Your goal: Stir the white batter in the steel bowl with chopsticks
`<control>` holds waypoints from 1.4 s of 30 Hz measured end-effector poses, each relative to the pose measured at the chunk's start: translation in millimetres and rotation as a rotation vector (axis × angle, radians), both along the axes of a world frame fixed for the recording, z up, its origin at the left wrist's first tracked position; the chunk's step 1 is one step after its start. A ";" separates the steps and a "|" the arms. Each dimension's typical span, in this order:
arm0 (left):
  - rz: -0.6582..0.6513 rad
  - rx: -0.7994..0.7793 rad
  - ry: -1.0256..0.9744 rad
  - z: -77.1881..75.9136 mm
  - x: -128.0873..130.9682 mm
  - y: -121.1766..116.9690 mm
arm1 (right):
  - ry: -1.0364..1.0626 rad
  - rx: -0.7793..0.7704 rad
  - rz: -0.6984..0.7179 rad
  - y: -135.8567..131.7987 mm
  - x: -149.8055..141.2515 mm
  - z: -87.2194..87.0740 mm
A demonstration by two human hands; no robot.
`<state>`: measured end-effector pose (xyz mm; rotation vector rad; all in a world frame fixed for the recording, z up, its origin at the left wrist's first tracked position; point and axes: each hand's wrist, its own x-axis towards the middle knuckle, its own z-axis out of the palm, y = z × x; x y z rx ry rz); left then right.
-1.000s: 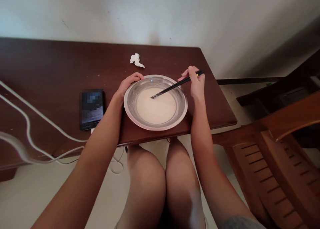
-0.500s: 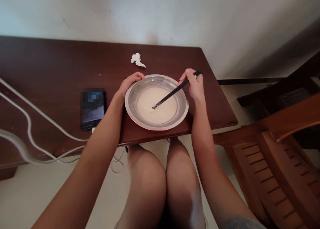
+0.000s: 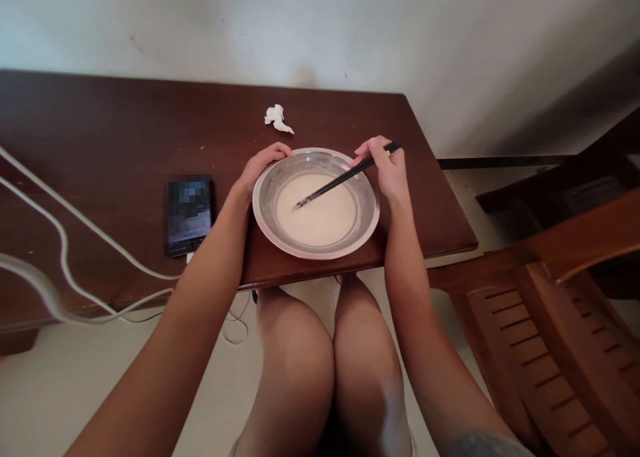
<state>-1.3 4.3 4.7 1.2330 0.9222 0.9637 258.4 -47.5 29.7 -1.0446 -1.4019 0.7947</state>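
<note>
A wide metal bowl [image 3: 367, 227] rests at the front edge of the dark wooden table, holding a smooth, creamy-white batter-like liquid [image 3: 325, 220]. My left hand [image 3: 261, 167] curls around the bowl's left rim, fingertips on the upper edge. Black chopsticks [image 3: 345, 176] are gripped together in my right hand [image 3: 386, 164], just above the right rim. They slant down to the left, and their whitened tips meet the liquid left of its centre.
Crumpled white tissue [image 3: 278, 119] lies behind the bowl. A phone [image 3: 189, 214] with a lit screen sits left, near white cables [image 3: 65, 244] that hang over the table edge [image 3: 300, 276]. A slatted wooden chair [image 3: 520, 337] stands at the right, and a wall rises behind the table.
The chopstick tips have moved left and slightly away from me through the liquid, and the chopsticks lie flatter. My left hand keeps its place on the rim.
</note>
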 end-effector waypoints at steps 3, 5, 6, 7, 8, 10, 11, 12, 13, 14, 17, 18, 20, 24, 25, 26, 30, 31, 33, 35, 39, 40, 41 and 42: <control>0.006 0.007 0.019 -0.2 -0.1 0.2 | 0.051 0.045 -0.075 2.0 2.9 -1.5; 0.008 0.002 0.014 -0.5 -0.2 0.2 | 0.055 0.041 -0.067 2.0 3.5 -1.7; 0.006 -0.005 0.002 -0.5 -0.2 0.0 | 0.043 0.028 -0.042 1.6 2.9 -1.3; 0.003 -0.015 -0.013 -0.4 -0.1 -0.2 | 0.026 0.012 -0.012 1.0 2.0 -0.8; 0.000 -0.024 -0.028 -0.1 0.0 -0.4 | 0.009 0.000 0.013 0.3 1.2 -0.1; -0.002 -0.038 -0.047 0.7 0.3 -1.0 | -0.002 -0.002 0.021 -0.5 0.7 1.0; 0.000 -0.042 -0.050 1.1 0.5 -1.2 | 0.003 0.006 0.000 -0.6 1.3 1.3; 0.004 -0.046 -0.048 1.4 0.6 -1.2 | 0.015 0.016 -0.031 -0.5 2.3 1.4; 0.009 -0.049 -0.044 1.6 0.7 -1.1 | 0.027 0.022 -0.062 -0.4 3.5 1.4; 0.012 -0.050 -0.040 1.5 0.7 -0.9 | 0.036 0.023 -0.082 -0.4 4.5 1.3; 0.013 -0.047 -0.038 0.3 0.4 0.3 | 0.022 0.000 -0.045 -1.5 3.9 1.6; 0.011 -0.045 -0.039 -0.2 0.3 0.7 | 0.007 -0.008 -0.013 -2.0 2.7 1.9; 0.011 -0.046 -0.040 -0.9 0.0 1.2 | -0.017 -0.014 0.026 -2.4 0.8 2.7; 0.016 -0.047 -0.034 -0.7 -0.3 0.8 | 0.017 0.003 -0.072 -0.6 3.5 2.5; 0.016 -0.043 -0.033 -0.5 -0.4 0.6 | 0.033 0.007 -0.097 -0.1 4.5 2.1; 0.014 -0.039 -0.031 -0.5 -0.5 0.6 | 0.044 0.007 -0.102 0.1 5.1 1.7; 0.011 -0.017 -0.020 -1.5 -0.9 0.9 | 0.026 -0.029 0.022 -1.0 1.4 1.4; 0.010 -0.011 -0.015 -1.9 -0.9 1.1 | 0.014 -0.036 0.041 -1.3 0.5 1.5; 0.009 -0.004 -0.002 -2.1 -0.7 1.2 | 0.010 -0.021 0.015 -1.1 0.6 1.7; 0.009 0.000 0.011 -1.6 -0.3 1.2 | 0.033 0.012 -0.052 -0.3 3.1 1.3; 0.014 -0.006 0.030 -0.1 0.5 0.8 | 0.044 0.006 -0.045 -0.6 4.7 1.1; 0.018 -0.005 0.034 -0.1 0.6 0.7 | 0.026 -0.008 -0.017 -1.3 3.6 1.7; 0.021 -0.003 0.038 -0.1 0.6 0.6 | 0.005 -0.022 0.004 -2.0 2.3 2.4; 0.024 -0.002 0.041 -0.2 0.6 0.5 | -0.012 -0.032 0.010 -2.5 1.1 3.3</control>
